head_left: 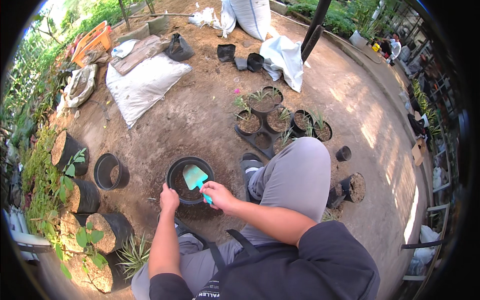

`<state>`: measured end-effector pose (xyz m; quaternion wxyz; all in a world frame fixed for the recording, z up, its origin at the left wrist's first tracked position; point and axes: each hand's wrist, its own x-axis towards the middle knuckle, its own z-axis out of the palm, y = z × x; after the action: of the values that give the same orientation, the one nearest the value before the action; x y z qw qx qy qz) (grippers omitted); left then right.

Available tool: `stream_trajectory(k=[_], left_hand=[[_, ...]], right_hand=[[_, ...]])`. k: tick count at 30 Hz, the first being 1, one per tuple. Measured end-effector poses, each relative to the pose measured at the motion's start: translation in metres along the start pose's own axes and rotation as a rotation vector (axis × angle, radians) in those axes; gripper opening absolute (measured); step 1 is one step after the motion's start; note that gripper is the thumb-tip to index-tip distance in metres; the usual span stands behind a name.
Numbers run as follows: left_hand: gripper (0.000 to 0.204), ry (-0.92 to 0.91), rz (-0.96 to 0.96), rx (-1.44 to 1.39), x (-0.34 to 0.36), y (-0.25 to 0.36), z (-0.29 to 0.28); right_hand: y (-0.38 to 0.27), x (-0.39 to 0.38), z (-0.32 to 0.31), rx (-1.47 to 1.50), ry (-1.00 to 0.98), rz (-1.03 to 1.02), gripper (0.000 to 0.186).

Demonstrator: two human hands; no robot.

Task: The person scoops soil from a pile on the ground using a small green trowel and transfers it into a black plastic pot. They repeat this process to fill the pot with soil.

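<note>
Hands: right hand [218, 196] wrapped around the handle of a turquoise trowel [195, 176]; left hand [169, 198] gripping the left near rim of a round black pot [174, 173]. Trowel blade sits across the pot mouth, tip toward far left; can't tell how deep. Pot stands on the ground [165, 137], between the shoes. Second black pot [103, 172] upright to its left. Black seedling tray [273, 133] far right, white sack [145, 86] far left.

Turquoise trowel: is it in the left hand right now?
No, the right hand grips the turquoise trowel by its handle, while the left hand is at the black pot's rim.
</note>
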<state>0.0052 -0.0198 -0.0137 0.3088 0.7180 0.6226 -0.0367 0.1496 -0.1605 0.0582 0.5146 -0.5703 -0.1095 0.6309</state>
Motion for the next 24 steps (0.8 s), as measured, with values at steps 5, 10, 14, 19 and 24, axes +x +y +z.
stream_trajectory(k=[5,10,14,19,24], left_hand=[[0.042,-0.05,-0.002,-0.134,0.004,-0.017,0.017],[0.038,-0.104,-0.088,-0.234,-0.003,-0.011,0.022],[0.039,-0.111,-0.168,-0.105,-0.002,-0.002,0.008],[0.045,0.006,-0.045,-0.096,-0.008,0.009,-0.015],[0.068,-0.15,-0.046,-0.022,-0.004,0.009,-0.014]], right_hand=[[-0.002,0.004,0.002,-0.17,-0.036,-0.015,0.012],[-0.004,0.011,-0.008,-0.173,-0.03,0.013,0.013],[-0.008,0.003,0.0,-0.127,-0.012,0.028,0.013],[-0.015,0.004,-0.007,-0.049,0.026,0.027,0.013],[-0.018,-0.005,0.001,-0.002,0.018,0.029,0.013]])
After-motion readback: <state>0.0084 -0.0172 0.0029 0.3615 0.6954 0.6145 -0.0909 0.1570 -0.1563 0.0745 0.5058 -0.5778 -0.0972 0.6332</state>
